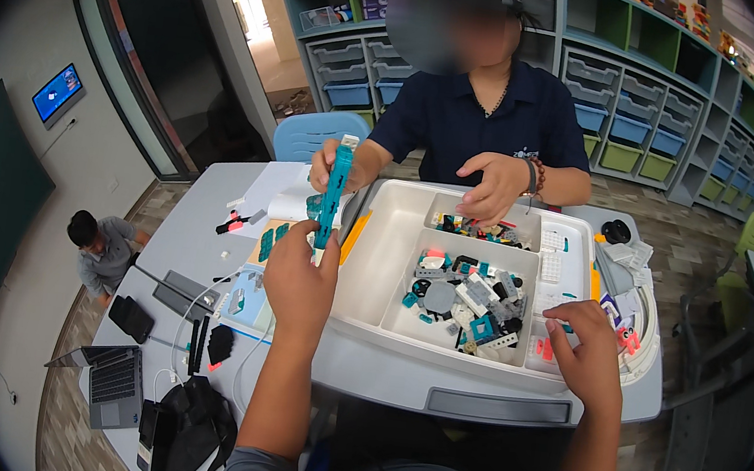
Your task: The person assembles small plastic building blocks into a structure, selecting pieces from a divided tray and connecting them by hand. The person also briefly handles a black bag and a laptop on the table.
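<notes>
Upright over the tray's left side stands a teal building-brick beam assembly (pixel 336 189) with pale pieces at its ends. My left hand (pixel 300 273) grips its lower end, fingers closed. Across the table, a person's hand (pixel 352 166) is at its upper part. My right hand (pixel 584 347), fingers loosely bent and apart, is over the right front corner of the white sorting tray (pixel 368 276), beside small pink pieces (pixel 543 349). Loose grey, white, teal and black bricks (pixel 467 302) lie in the large compartment. The person's other hand (pixel 496 191) hovers over the back compartment.
Open paper sheets (pixel 293 193) and a booklet (pixel 249 300) lie left of the tray. A laptop (pixel 109 382), black bag (pixel 202 425) and white cable (pixel 192 307) are at the left. White tubing (pixel 648 346) and loose parts lie right. Shelves with bins (pixel 632 116) stand behind.
</notes>
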`<state>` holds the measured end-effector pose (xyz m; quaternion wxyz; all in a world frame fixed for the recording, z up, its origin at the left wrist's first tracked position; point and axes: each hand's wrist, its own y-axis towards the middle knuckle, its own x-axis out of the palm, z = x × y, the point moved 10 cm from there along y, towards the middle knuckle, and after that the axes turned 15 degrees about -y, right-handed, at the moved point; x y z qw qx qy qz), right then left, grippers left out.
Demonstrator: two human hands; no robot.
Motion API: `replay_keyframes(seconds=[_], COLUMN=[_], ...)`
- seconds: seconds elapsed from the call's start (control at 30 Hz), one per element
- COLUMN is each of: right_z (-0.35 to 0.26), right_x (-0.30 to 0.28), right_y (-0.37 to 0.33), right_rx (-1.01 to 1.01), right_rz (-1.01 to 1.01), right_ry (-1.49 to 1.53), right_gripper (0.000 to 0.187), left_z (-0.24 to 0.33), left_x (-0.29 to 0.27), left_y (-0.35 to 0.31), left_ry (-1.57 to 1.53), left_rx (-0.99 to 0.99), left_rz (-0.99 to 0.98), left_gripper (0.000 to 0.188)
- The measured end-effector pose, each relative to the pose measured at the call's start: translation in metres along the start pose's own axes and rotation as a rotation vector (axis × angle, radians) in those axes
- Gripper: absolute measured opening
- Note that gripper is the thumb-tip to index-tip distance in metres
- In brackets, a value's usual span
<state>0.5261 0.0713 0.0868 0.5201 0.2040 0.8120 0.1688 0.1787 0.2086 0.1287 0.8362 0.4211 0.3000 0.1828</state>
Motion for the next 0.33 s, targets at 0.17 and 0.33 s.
replay_keyframes(seconds=[0.17, 0.33], right_z=[0.005, -0.008], right_x=[0.003, 0.01], right_y=[-0.007, -0.008], right_rx=[0.013, -0.012], right_rz=[0.016, -0.02], right_ry=[0.019, 0.086], right_gripper=[0.011, 0.012], left_z=[-0.009, -0.023], left_x=[-0.011, -0.019], left_y=[-0.003, -0.017], left_ry=[-0.167, -0.472], left_rx=[-0.134, -0.326], left_rz=[0.048, 0.052], left_gripper=[0.022, 0.022])
